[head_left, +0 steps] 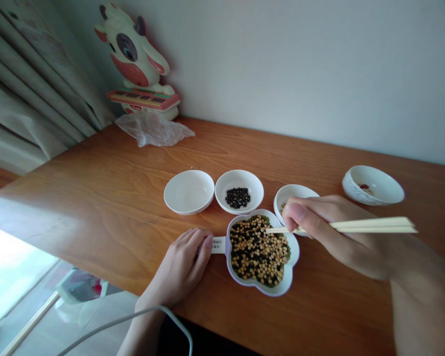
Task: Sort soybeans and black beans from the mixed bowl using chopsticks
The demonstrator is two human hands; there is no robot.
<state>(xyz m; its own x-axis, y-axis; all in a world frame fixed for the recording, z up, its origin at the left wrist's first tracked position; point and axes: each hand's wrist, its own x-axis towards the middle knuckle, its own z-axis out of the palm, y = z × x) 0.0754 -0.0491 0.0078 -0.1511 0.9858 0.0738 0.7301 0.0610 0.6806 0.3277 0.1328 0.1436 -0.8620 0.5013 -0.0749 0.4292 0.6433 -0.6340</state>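
A flower-shaped white dish (289,277) full of mixed yellow, black and green beans sits near the table's front edge. My left hand (183,264) rests flat on the table, its fingers touching the dish's small labelled handle (218,244). My right hand (333,232) is closed on a pair of wooden chopsticks (371,226), whose tips reach over the beans. Behind stand three small white bowls: an empty one (189,191), one with black beans (239,190), and one (289,194) partly hidden by my right hand, holding a few yellow beans.
Another white bowl (373,185) with something small and red inside stands at the right. A cow-shaped toy (137,59) and crumpled clear plastic (154,129) sit at the back left by the curtain. A grey cable (133,319) hangs below the wooden table's (96,198) front edge.
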